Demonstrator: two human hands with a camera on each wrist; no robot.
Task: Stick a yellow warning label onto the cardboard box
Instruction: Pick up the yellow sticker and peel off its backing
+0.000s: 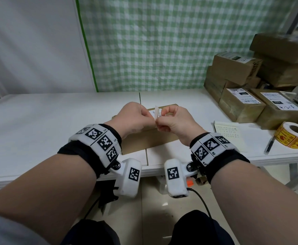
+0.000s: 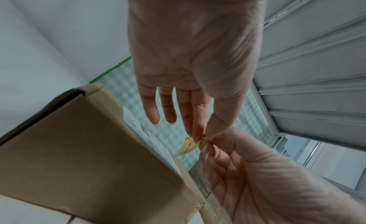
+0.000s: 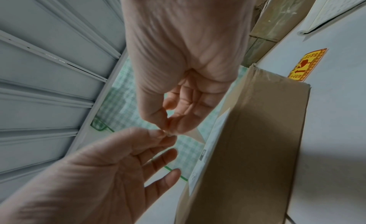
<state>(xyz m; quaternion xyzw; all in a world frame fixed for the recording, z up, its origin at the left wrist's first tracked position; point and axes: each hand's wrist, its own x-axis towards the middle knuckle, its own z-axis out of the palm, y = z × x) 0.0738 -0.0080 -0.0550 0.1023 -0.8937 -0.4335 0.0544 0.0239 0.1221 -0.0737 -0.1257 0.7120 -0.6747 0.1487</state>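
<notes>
A flat cardboard box (image 1: 144, 140) with a white shipping label lies on the white table (image 1: 38, 121) in front of me. Both hands hover just above it. My left hand (image 1: 152, 119) pinches a small label (image 1: 156, 114) between thumb and forefinger, its other fingers straight. My right hand (image 1: 160, 121) pinches the same piece, its other fingers curled. The label looks pale from behind in the head view and yellow (image 2: 188, 146) in the left wrist view. The right wrist view shows it as a pale corner (image 3: 195, 135) beside the box (image 3: 247, 149).
A roll of yellow warning labels (image 1: 293, 135) stands at the table's right edge, with a notepad (image 1: 229, 133) and a pen (image 1: 269, 145) beside it. Several taped cardboard boxes (image 1: 250, 96) are stacked at the back right. A green checked cloth hangs behind the table.
</notes>
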